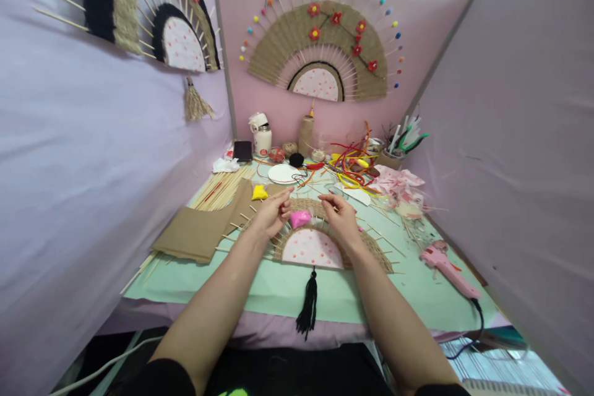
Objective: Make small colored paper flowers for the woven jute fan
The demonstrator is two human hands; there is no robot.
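Observation:
Above the woven fan (309,205), my left hand (275,213) is raised with its fingers curled together. My right hand (341,216) faces it, thumb and fingers pinched. Whatever either hand may hold is too small or hidden to make out. Between them a bright pink lump of clay (301,218), seemingly in clear wrap, lies on the fan. The fan has a white half-round centre (312,247) with pink dots, thin sticks around it and a black tassel (307,306) hanging below. A yellow packet (260,192) sits just beyond my left hand.
Brown cardboard (190,235) and thin sticks (223,185) lie left. A pink glue gun (450,269) with a cord rests right. Yellow scissors (352,180), coloured pipe cleaners, a white bottle (262,139) and a twine spool (306,136) stand behind. Finished fans (278,34) hang on the walls.

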